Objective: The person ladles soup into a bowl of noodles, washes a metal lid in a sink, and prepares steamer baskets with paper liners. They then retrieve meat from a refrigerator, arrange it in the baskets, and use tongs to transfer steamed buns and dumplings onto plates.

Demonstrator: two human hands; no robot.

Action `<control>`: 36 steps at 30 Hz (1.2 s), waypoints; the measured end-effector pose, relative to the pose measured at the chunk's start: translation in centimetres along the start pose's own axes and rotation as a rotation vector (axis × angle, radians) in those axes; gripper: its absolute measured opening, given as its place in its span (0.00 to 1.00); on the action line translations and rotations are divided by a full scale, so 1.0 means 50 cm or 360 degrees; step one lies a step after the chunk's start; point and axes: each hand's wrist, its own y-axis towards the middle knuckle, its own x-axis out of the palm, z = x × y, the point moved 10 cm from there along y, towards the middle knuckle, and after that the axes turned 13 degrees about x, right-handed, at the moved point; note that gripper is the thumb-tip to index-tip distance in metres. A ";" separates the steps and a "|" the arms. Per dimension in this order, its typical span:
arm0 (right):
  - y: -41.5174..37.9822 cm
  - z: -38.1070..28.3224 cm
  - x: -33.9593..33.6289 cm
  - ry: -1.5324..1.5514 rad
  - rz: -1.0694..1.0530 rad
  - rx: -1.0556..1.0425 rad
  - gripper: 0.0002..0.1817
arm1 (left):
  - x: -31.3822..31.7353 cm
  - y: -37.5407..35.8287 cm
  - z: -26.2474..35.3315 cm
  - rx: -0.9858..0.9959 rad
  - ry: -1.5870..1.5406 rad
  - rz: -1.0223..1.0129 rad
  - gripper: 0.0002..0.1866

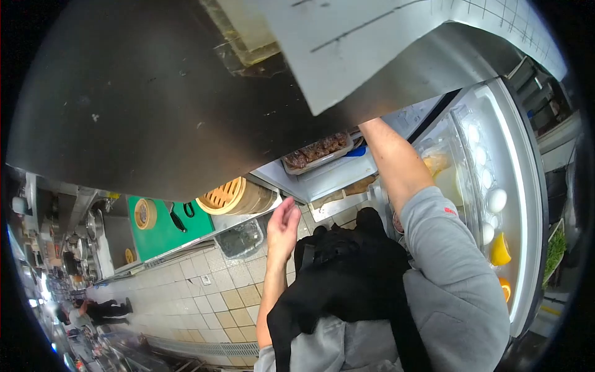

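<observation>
My right arm (396,161) reaches into an open refrigerator, and the hand is hidden behind the dark upper panel (155,111). Near that forearm, a clear container of dark brown pieces of food (316,153) sits on a shelf, with something blue (356,151) beside it. My left hand (284,228) is raised outside the refrigerator, empty, its fingers loosely bent and apart. A bamboo steamer (238,198) stands on the counter just left of it.
The open door (527,204) at the right holds eggs (496,200) and cut citrus (500,250). Scissors or a black-handled tool (177,218) lie on a green board (162,239) by a small round steamer (145,214). Another person (102,311) stands far left on the tiled floor (217,279).
</observation>
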 end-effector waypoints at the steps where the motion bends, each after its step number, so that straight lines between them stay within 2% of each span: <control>1: 0.002 0.002 -0.003 0.0193 -0.0011 0.0053 0.22 | 0.003 0.019 0.003 -0.0005 0.0000 -0.0001 0.24; 6: -0.009 0.020 0.001 0.0797 -0.0046 0.0240 0.21 | -0.011 0.028 -0.039 -0.0201 -0.0297 0.0064 0.23; 11: -0.028 0.030 0.034 0.1005 -0.0078 0.0339 0.19 | -0.016 0.007 -0.058 -0.0368 -0.0469 0.0101 0.24; 20: -0.045 0.039 0.056 0.1036 -0.0198 0.0470 0.18 | -0.047 -0.002 -0.085 -0.0336 -0.0508 0.0105 0.22; 24: -0.055 0.039 0.069 0.1001 -0.0222 0.0480 0.17 | -0.075 -0.031 -0.115 -0.0385 -0.0590 0.0228 0.21; 31: -0.092 0.039 0.116 0.0948 -0.0285 0.0595 0.16 | -0.085 -0.053 -0.085 -0.0399 -0.0682 0.0268 0.21; 33: -0.112 0.030 0.101 0.1017 -0.0160 0.0620 0.14 | -0.088 -0.054 -0.079 -0.0387 -0.0683 0.0272 0.21; 36: -0.082 0.047 0.093 0.0976 -0.0180 0.0590 0.14 | -0.103 -0.062 -0.082 -0.0374 -0.0688 0.0342 0.22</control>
